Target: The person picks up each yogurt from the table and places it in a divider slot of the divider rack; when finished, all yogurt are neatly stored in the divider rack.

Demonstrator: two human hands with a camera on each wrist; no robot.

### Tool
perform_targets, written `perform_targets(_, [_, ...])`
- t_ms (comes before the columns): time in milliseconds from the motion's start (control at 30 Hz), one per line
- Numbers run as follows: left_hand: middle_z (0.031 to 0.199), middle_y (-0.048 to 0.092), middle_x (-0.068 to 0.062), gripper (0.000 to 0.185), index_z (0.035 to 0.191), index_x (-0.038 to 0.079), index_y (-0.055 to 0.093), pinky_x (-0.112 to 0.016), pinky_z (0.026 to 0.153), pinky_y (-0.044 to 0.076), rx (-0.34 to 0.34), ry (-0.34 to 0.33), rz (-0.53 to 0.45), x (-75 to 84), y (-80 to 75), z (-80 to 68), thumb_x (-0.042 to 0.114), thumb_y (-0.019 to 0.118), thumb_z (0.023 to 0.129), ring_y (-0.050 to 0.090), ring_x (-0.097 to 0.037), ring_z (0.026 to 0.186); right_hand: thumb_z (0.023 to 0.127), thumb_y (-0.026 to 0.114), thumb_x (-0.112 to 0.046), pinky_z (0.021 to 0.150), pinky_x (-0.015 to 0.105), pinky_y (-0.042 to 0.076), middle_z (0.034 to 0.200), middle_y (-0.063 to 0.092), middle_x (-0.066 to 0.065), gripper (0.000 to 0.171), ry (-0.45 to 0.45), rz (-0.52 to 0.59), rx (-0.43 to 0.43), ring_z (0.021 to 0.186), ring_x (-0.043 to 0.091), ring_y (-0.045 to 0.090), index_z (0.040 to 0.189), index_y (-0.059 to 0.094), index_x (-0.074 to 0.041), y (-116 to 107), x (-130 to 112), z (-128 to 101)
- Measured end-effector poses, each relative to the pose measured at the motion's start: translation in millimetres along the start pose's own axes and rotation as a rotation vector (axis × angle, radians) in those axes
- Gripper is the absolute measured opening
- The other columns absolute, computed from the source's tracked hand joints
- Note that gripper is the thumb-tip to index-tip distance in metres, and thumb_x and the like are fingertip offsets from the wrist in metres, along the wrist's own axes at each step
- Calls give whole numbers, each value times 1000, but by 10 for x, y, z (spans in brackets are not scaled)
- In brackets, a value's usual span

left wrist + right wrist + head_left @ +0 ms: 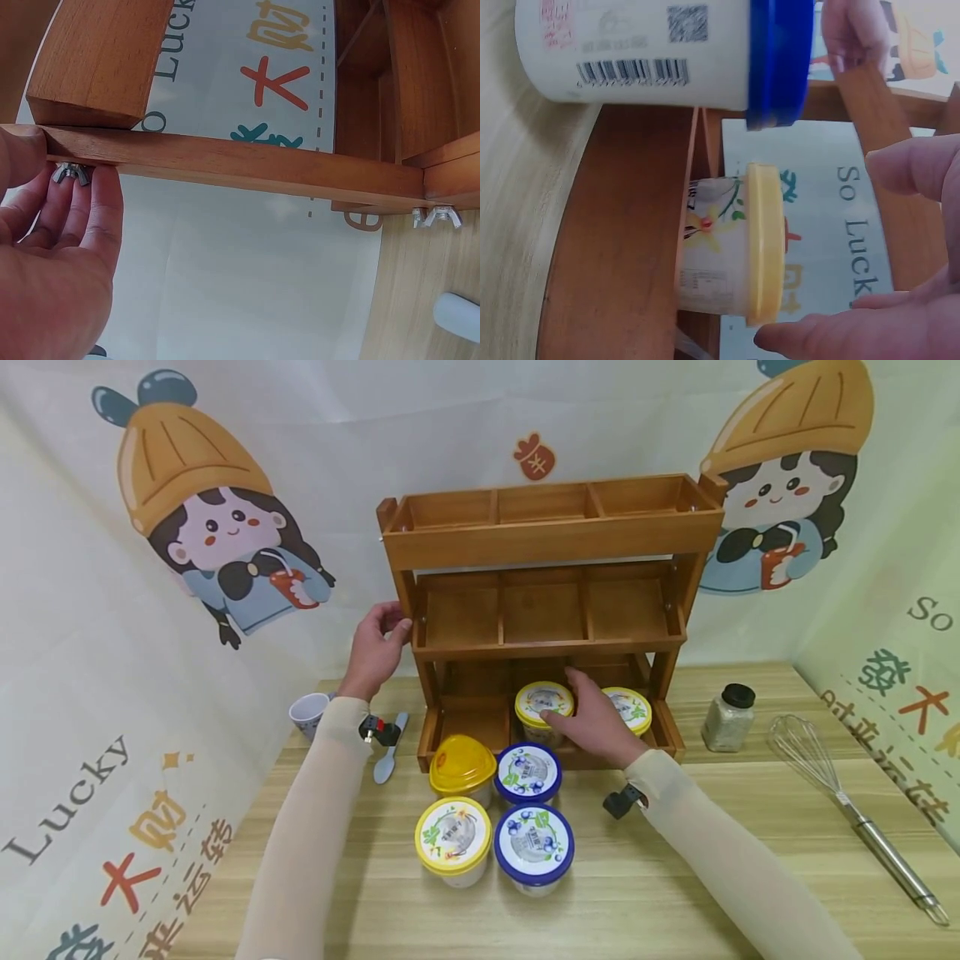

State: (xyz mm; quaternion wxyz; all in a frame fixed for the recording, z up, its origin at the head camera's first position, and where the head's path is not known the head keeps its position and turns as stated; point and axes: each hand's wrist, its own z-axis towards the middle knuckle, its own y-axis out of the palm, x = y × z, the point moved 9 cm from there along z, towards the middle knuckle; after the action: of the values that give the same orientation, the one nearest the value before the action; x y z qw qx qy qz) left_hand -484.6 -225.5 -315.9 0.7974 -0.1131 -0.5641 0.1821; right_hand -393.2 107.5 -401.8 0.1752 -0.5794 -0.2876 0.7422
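On the rack's bottom shelf, my right hand [596, 720] fingers grasp a yellow-lidded cup [543, 708]; left hand [377, 647] grips the rack [551, 539] upright. Next: release cleanly.

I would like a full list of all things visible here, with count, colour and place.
wooden rack: 1, brown, table back
yellow-lid cups: 4; two in the rack's bottom tier, two on the table in front
blue-lid cups: 2, table front
mug: 1, white, left
spoon: 1, pale blue, left
jar: 1, black cap, right
whisk: 1, metal, right
left hand: holds rack's side
right hand: fingers on yellow-lid cup
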Motion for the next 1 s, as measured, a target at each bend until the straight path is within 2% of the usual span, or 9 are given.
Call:
perform_targets(200, [143, 59, -15, 43, 150, 6, 51, -46, 110, 55, 0, 5, 1, 13, -12, -11, 23, 57, 111, 56, -28, 130, 99, 73, -31, 124, 57, 39, 170, 31, 25, 91, -23, 82, -30, 155, 43, 36, 166, 21, -1, 6, -54, -129])
perform_targets(367, [144, 59, -15, 44, 151, 6, 50, -46, 111, 54, 0, -4, 4, 9, -14, -16, 23, 56, 111, 56, -28, 131, 98, 75, -23, 122, 53, 42, 167, 37, 24, 86, -66, 155, -33, 153, 42, 40, 164, 27, 0, 22, -117, -238])
perform_targets(667, [145, 58, -16, 44, 151, 5, 50, -46, 111, 53, -2, 1, 4, 13, -1, 0, 23, 56, 111, 55, -29, 133, 98, 77, -21, 111, 51, 53, 156, 52, 24, 76, -142, 191, -66, 140, 41, 57, 159, 37, 0, 59, -174, -431])
perform_targets(1000, [145, 58, -17, 44, 151, 4, 49, -46, 111, 53, -3, -1, -4, 10, 0, -8, 22, 56, 111, 55, -30, 132, 96, 80, -20, 111, 50, 54, 153, 57, 21, 70, -193, 223, -148, 138, 42, 59, 155, 46, -5, 194, -79, -602])
